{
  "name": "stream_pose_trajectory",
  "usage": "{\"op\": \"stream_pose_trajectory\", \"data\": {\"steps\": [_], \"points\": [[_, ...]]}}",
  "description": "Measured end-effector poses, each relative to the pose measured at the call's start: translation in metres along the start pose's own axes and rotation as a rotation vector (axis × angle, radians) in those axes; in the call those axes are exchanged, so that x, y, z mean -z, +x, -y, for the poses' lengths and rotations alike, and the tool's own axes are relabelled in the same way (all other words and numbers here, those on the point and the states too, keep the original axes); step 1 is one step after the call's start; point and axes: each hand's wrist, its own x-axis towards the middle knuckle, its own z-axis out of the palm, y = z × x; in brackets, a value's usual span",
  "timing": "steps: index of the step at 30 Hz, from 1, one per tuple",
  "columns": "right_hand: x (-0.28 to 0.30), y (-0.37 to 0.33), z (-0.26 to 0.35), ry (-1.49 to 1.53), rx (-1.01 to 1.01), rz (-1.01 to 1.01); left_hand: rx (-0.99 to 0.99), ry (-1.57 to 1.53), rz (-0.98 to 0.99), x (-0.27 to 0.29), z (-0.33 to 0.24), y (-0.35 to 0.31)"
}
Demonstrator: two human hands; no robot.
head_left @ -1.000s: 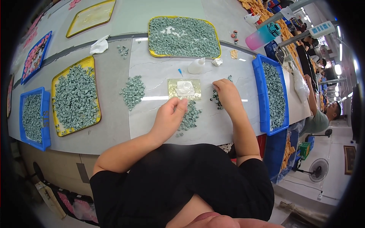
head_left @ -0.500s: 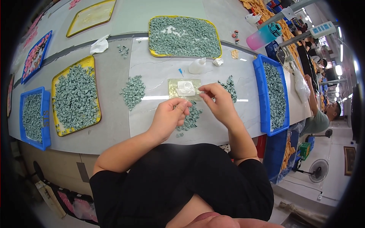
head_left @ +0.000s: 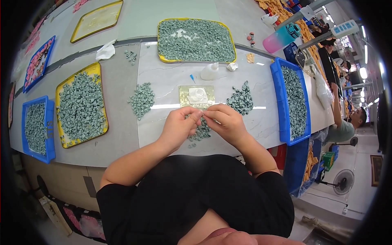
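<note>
My left hand (head_left: 180,125) and my right hand (head_left: 227,124) meet fingertip to fingertip above the table. Both are closed in a pinch; whatever lies between the fingers is too small to make out. Under them sits a pile of small grey-green pieces (head_left: 200,132), partly covered by the hands. Just beyond is a yellowish square plate (head_left: 184,98) with a white glue-like patch (head_left: 198,96) on it. Similar piles lie on either side, a left pile (head_left: 142,100) and a right pile (head_left: 241,99). A white squeeze bottle (head_left: 210,71) and a small blue nozzle tip (head_left: 191,77) stand behind the plate.
Yellow-rimmed trays of grey-green pieces lie at the back (head_left: 196,61) and left (head_left: 105,118). Blue bins flank the table, left (head_left: 50,134) and right (head_left: 278,98). A turquoise-pink bottle (head_left: 281,38) is at the back right. Another person (head_left: 345,130) is at far right.
My right hand has moved left and nearer, from beside the plate to meet my left fingertips. The left hand has barely moved.
</note>
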Motion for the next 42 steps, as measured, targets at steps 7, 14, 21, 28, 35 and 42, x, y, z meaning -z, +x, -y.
{"op": "stream_pose_trajectory", "data": {"steps": [7,14,21,28,35,42], "points": [[0.0,0.008,-0.025,-0.123,0.131,0.019,-0.068,-0.116,0.037,0.003,0.001,0.002],[-0.015,0.005,-0.054,-0.316,0.26,-0.015,-0.075,-0.205,0.01,0.007,0.001,0.001],[-0.018,0.008,-0.053,-0.367,0.31,0.022,-0.071,-0.167,-0.04,0.01,-0.001,0.002],[-0.017,0.006,-0.05,-0.242,0.248,-0.009,-0.045,-0.254,-0.019,0.014,-0.001,0.001],[-0.018,0.003,-0.037,0.271,-0.284,-0.136,-0.118,-0.257,-0.036,0.01,-0.004,0.001],[-0.011,0.006,-0.025,1.039,-0.824,-0.143,-0.09,-0.263,-0.042,0.011,-0.005,0.002]]}}
